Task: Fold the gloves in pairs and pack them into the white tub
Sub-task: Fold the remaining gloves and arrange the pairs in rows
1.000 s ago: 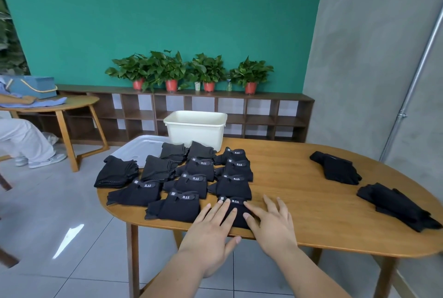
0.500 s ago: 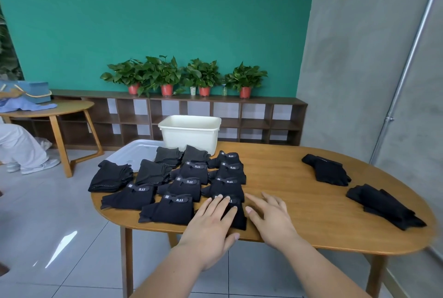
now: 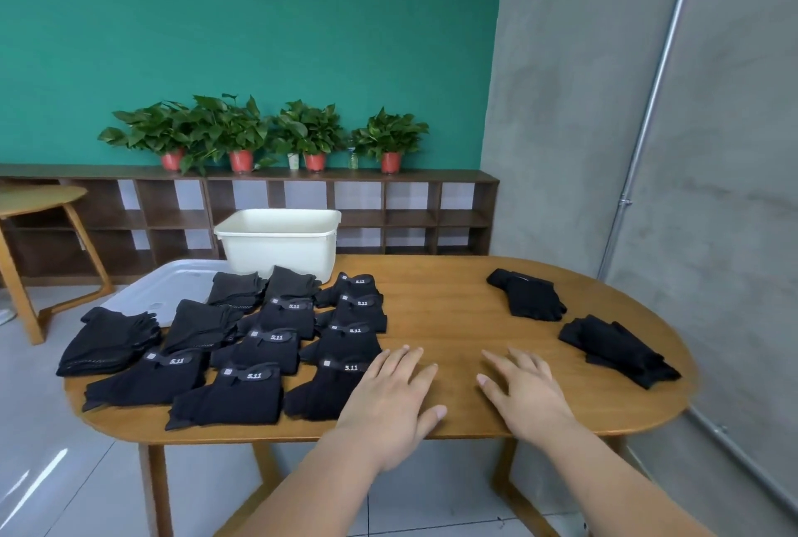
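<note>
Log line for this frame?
left hand open by nearest folded black glove pair | right hand open over oval wooden table | white plastic tub interior unseen

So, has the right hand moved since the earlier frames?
Yes: the right hand slid right, away from the nearest folded glove pair.

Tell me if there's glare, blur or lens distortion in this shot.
Head view: wide-angle distortion bows the wall pipe; glare streaks the floor tiles lower left; soft, even light; the black gloves show little detail; left hand and right hand look sharp.
</note>
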The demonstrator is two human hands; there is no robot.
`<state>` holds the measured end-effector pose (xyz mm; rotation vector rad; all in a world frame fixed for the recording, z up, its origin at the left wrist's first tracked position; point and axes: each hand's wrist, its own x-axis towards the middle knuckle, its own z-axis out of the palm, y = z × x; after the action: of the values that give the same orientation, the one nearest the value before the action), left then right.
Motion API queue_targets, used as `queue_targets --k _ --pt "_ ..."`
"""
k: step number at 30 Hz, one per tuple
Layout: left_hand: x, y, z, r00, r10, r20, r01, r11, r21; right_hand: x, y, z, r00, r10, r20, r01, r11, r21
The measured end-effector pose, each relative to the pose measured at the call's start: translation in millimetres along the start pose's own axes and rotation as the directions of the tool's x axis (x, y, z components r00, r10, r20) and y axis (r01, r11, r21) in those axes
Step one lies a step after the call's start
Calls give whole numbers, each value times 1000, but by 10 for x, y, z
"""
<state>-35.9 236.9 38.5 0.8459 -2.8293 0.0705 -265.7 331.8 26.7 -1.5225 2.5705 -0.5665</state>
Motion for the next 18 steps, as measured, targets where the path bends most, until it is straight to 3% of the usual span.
queue_targets --k 10,18 --pt "650 563 196 995 49 90 -36 989 -144 128 826 -84 991 125 -43 -129 988 -82" --pt "1108 590 422 996 -55 75 70 972 -223 569 900 -69 997 57 -54 -60 997 -57"
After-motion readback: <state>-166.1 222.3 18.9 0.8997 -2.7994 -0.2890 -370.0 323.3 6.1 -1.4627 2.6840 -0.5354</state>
